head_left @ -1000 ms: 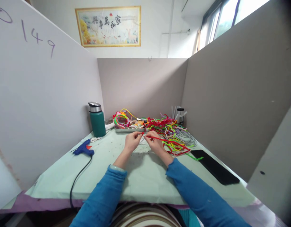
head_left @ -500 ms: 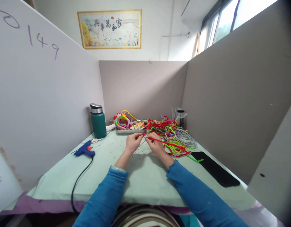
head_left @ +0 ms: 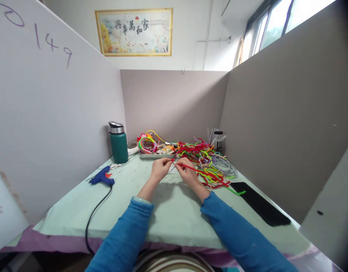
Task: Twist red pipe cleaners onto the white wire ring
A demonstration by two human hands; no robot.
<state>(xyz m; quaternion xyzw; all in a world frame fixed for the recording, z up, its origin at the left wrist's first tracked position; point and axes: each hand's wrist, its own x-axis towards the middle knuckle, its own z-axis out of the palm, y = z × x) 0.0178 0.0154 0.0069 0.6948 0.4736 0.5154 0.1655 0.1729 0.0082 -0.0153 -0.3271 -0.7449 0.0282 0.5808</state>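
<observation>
Both hands meet over the middle of the table, a short way in front of the metal tray. My left hand [head_left: 160,169] pinches the end of a red pipe cleaner [head_left: 195,168] between thumb and fingertips. A little to the right, my right hand [head_left: 186,170] is closed on the same pipe cleaner, whose long part runs out over that hand to the right. At the pinched end a small red bend shows; its exact shape is too small to make out. Behind and beside my right hand lies a tangled heap of coloured pipe cleaners [head_left: 204,151].
A metal tray [head_left: 147,156] at the back holds looped pipe cleaners and small pieces. Left stand a green bottle [head_left: 119,147] and a blue glue gun [head_left: 102,176] with a black cord. A black phone-like slab [head_left: 260,204] lies right. Partition panels [head_left: 174,102] enclose the table.
The view has shifted slightly. Both hands keep their pinch on the red pipe cleaner, with hardly any movement between them.
</observation>
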